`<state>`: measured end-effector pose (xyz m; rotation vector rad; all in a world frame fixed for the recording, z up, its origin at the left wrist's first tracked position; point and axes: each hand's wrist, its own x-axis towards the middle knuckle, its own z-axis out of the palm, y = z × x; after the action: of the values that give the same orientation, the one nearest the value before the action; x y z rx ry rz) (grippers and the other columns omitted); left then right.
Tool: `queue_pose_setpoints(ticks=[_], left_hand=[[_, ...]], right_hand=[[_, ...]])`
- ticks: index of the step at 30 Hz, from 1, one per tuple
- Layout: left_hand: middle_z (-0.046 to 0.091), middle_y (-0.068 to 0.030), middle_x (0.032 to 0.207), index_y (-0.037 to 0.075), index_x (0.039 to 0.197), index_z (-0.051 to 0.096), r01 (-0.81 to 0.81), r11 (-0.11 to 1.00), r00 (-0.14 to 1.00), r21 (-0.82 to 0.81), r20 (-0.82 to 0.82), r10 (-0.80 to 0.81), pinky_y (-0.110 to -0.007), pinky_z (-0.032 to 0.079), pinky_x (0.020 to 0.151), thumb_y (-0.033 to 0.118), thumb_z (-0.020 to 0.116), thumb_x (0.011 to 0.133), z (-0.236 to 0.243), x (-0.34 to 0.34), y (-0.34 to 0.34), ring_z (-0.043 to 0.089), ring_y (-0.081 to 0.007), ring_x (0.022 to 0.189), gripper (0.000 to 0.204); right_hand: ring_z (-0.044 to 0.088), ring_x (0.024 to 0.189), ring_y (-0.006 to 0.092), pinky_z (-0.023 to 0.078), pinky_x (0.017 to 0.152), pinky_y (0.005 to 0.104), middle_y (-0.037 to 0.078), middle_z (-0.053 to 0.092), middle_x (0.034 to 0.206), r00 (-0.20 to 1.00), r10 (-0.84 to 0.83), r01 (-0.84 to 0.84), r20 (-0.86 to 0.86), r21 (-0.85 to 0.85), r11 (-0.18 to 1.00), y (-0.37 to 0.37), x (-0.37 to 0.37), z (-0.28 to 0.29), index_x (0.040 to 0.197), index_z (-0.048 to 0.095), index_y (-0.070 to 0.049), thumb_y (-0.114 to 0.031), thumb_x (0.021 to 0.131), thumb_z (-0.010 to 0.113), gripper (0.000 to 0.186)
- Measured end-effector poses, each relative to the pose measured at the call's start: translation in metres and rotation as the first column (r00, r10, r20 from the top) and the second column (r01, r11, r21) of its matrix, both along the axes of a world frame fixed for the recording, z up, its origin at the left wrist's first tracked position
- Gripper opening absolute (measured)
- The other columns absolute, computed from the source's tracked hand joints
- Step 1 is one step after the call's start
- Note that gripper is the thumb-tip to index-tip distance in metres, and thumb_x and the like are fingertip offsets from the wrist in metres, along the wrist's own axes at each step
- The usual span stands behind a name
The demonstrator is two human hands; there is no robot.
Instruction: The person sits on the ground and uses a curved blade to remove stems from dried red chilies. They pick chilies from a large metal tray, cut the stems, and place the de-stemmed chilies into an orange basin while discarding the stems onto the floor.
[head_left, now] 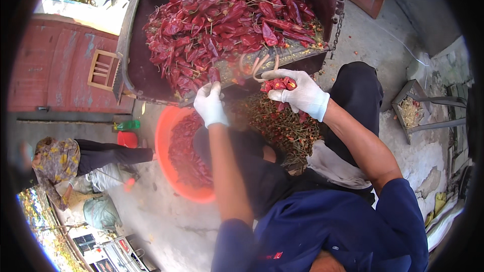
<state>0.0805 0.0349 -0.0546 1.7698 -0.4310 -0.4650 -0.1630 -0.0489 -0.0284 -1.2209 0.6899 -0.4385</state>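
Observation:
Both my hands wear white gloves. My left hand point(210, 105) pinches one dried red chili pepper point(215, 74) upright at the near edge of the big chili heap point(222, 20). To its right, my right hand point(298, 93) is closed around a small bunch of red chilies point(278, 85), their ends facing left. Just beyond that hand, several curved tan prongs point(258, 65) stick out at the edge of the metal cart bed point(136, 70) that carries the heap. Below my left hand, an orange basin point(166, 174) holds more red chilies.
A pile of stems and chili scraps point(287, 126) lies between my legs. At the left is another person point(60, 161) in a patterned top, near a red bucket point(127, 139) and a green bottle point(127, 125). A metal-framed stand point(411, 108) holding scraps is at the right.

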Motion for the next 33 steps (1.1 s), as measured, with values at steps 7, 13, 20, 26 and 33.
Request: queue_pose_setpoints(ticks=[7, 13, 20, 26, 33], left_hand=[[0.064, -0.0024, 0.082, 0.000, 0.104, 0.065, 0.116, 0.974, 0.985, -0.194, -0.103, -0.137, -0.022, 0.045, 0.055, 0.013, 0.070, 0.092, 0.028, -0.094, 0.037, 0.058, -0.0087, 0.065, 0.018], [0.065, -0.0032, 0.082, -0.002, 0.102, 0.064, 0.198, 0.970, 0.979, -0.140, 0.080, -0.189, -0.021, 0.045, 0.057, 0.007, 0.064, 0.094, 0.038, -0.129, 0.052, 0.057, -0.0070, 0.067, 0.012], [0.065, -0.0031, 0.079, -0.001, 0.096, 0.063, 0.303, 0.950, 0.837, -0.080, 0.499, -0.225, -0.025, 0.049, 0.063, 0.005, 0.065, 0.094, 0.006, -0.120, 0.064, 0.058, -0.0080, 0.067, 0.007], [0.064, -0.0047, 0.070, -0.003, 0.093, 0.067, 0.423, 0.896, 0.771, 0.135, 0.465, -0.434, -0.028, 0.050, 0.064, 0.006, 0.068, 0.090, 0.036, -0.122, 0.076, 0.059, -0.0086, 0.067, 0.009], [0.066, -0.0003, 0.078, -0.002, 0.108, 0.071, 0.288, 0.954, 0.956, -0.077, -0.025, -0.291, -0.021, 0.046, 0.060, 0.013, 0.068, 0.093, 0.045, -0.115, 0.089, 0.057, -0.0059, 0.066, 0.022]], right_hand=[[0.050, 0.047, 0.0051, 0.042, 0.040, 0.0218, 0.003, 0.069, 0.082, 0.999, -0.005, 0.001, 0.050, 0.078, 0.997, 0.022, 0.004, 0.023, 0.131, 0.063, -0.010, -0.016, 0.085, 0.076, 0.048], [0.055, 0.055, 0.0039, 0.045, 0.045, 0.0194, 0.003, 0.070, 0.089, 0.991, -0.054, 0.057, 0.119, -0.026, 0.998, 0.047, -0.003, 0.028, 0.135, 0.059, -0.006, -0.017, 0.087, 0.076, 0.052], [0.062, 0.096, 0.0060, 0.053, 0.085, 0.0250, 0.005, 0.070, 0.111, 0.981, -0.024, 0.045, 0.192, -0.104, 0.994, 0.064, -0.003, 0.036, 0.137, 0.054, 0.001, -0.009, 0.087, 0.075, 0.055], [0.063, 0.098, 0.0084, 0.053, 0.088, 0.0260, 0.006, 0.071, 0.111, 0.989, -0.090, 0.099, 0.117, -0.074, 0.992, 0.069, 0.002, 0.027, 0.128, 0.062, 0.000, -0.006, 0.087, 0.074, 0.044], [0.069, 0.096, 0.0142, 0.054, 0.087, 0.0285, 0.011, 0.073, 0.107, 0.977, -0.211, 0.206, 0.041, -0.452, 0.868, 0.062, -0.014, 0.013, 0.117, 0.069, -0.004, -0.001, 0.080, 0.077, 0.039]])
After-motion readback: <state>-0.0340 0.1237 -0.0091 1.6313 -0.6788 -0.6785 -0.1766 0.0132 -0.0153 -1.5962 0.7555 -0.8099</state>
